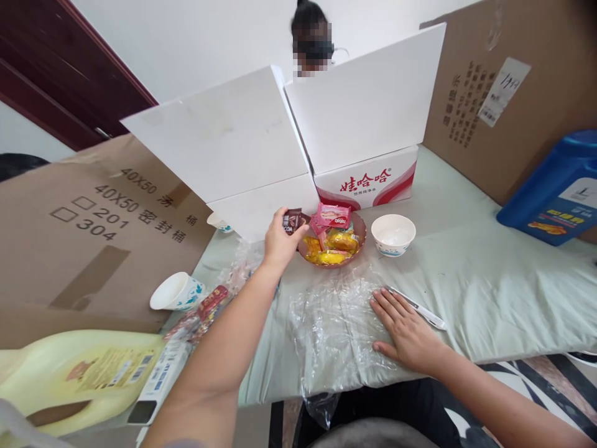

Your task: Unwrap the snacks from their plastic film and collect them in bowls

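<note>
left fingers (pixel 276 223) pinch brown packet (pixel 292 221) beside pink bowl (pixel 336 264); right fingers (pixel 388 305) spread flat, touching clear plastic (pixel 336 330).

Dark-brown printed cocoa packet (pixel 292 219), held at left rim of translucent reddish round bowl (pixel 362 239), crumpled clear plastic wrapper (pixel 336 317), spread in front.

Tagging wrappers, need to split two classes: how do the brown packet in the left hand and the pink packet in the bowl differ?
Colour: the brown packet is dark; the pink packet is brighter.
Support: the left hand grips the brown packet; the pink packet lies in the bowl.
Shared: both wrappers carry printed lettering.
</note>
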Motion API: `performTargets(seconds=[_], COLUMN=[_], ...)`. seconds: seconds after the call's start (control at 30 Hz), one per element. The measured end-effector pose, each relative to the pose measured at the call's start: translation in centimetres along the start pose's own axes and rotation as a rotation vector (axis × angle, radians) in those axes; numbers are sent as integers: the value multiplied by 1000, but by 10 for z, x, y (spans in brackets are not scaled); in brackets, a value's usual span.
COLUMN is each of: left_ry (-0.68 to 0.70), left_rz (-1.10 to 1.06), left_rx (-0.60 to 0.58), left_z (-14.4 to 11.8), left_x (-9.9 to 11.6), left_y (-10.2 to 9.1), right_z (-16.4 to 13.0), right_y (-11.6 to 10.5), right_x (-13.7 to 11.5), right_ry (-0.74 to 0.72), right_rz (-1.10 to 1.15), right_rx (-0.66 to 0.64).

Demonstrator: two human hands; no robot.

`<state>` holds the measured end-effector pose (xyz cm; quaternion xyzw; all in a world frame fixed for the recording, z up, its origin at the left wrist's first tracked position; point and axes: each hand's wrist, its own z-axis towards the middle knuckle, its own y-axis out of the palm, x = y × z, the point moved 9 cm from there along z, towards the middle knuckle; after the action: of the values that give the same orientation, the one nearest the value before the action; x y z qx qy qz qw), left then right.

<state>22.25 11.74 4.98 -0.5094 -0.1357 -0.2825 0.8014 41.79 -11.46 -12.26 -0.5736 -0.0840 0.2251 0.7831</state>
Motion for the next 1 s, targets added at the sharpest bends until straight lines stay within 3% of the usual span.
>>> performTargets(seconds=[0.1,0.23,0.37,0.47,0.57,0.6,0.7,0.77,0.83,1.0], left_ry=[-94,-132,-73,22,290,415,695,680,616,591], left_rz=[137,409,482,464,276,191,59,103,125,-32], left_rx=[-168,-398,-444,-326,-126,-133,-409,-557,-542,-405], left_z=[24,27,22,9,-39,-67,-162,-209,-231,-260], left_x=[-4,-12,-6,9,45,57,74,60,38,-2], left_y=[41,80,82,63,38,36,55,66,59,1], right_z=[1,1,2,2,3,3,4,3,-1,-31], right_y=[-2,-2,-3,-3,-3,-3,-3,-7,-18,-44], right_x=[0,0,0,1,1,1,-1,-3,-4,-1], right_ry=[-2,4,10,17,25,27,31,29,22,-40], right_rz=[-1,-10,-9,-4,13,18,23,26,44,220], right_rx=[4,-5,-18,-29,-43,-49,-55,-47,-35,-119])
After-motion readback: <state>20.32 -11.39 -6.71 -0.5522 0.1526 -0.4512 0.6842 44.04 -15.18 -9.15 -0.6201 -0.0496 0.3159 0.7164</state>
